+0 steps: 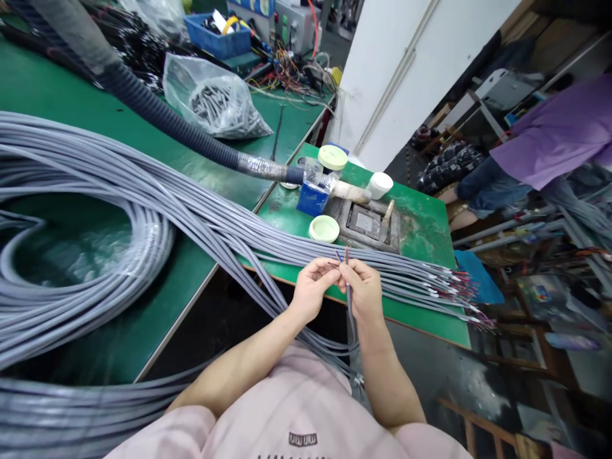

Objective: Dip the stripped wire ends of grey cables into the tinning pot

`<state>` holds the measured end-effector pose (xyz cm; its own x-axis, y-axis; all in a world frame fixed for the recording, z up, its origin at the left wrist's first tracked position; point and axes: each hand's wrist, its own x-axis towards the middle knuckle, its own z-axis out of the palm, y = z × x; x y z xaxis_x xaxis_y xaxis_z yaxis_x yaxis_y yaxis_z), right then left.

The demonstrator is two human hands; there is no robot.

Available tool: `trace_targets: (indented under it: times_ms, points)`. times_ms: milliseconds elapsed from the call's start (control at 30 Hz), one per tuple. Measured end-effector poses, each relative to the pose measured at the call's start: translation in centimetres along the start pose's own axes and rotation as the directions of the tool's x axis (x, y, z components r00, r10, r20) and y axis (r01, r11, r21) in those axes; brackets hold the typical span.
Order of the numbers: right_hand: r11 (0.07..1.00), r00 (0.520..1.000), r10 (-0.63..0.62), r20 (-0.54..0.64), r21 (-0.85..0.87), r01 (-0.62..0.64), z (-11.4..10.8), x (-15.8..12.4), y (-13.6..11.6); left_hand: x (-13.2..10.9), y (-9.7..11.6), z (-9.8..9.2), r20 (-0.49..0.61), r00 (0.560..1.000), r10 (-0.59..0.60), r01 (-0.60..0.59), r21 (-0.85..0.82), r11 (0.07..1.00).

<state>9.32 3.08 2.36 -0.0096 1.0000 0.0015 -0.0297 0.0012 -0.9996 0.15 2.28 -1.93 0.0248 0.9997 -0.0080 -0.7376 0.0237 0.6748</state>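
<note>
My left hand [313, 290] and my right hand [363, 292] meet just off the front edge of a green workbench [421, 239]. Between their fingertips are the thin coloured wires [340, 256] at the stripped end of a grey multi-core cable [349, 299]. My right hand grips that cable end, and my left fingers pinch the wires beside it. A long bundle of grey cables [143, 191] runs across the bench and coils to the left. Other stripped ends [459, 287] fan out to the right of my hands.
A black corrugated hose [167, 111] with a foil-wrapped end [261, 167] crosses above the cables to a blue container [312, 199]. Nearby are a metal plate fixture [366, 223], pale green lids [324, 228] and a bag of dark parts [215, 99]. A co-worker in a purple top [554, 140] stands at right.
</note>
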Motion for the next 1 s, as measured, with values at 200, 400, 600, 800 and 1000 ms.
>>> trace_targets:
  times_ms: [200,400,600,800,1000]
  points:
    - [0.999,0.996,0.044,0.081,-0.021,-0.042,-1.3,-1.2,0.6,0.2,0.6,-0.2,-0.147,0.977,0.155,-0.117,0.241,0.963]
    - [0.998,0.998,0.037,0.052,0.046,-0.04,-3.0,-3.6,2.1,0.3,2.0,-0.2,0.373,0.839,0.396,-0.54,0.656,0.528]
    - [0.997,0.999,0.016,-0.033,0.08,-0.013,-3.1,-4.5,2.4,-0.6,0.5,0.3,0.136,0.931,0.338,-0.355,0.555,0.752]
    - [0.998,0.999,0.05,-0.005,0.026,-0.05,-2.8,-4.9,2.3,-1.7,-0.2,-0.3,0.15,0.963,-0.222,0.179,0.253,0.951]
    - [0.903,0.982,-0.184,0.044,-0.386,0.186,-5.5,-3.3,-0.5,-1.9,0.7,-0.5,0.191,0.957,-0.22,0.143,0.354,0.924]
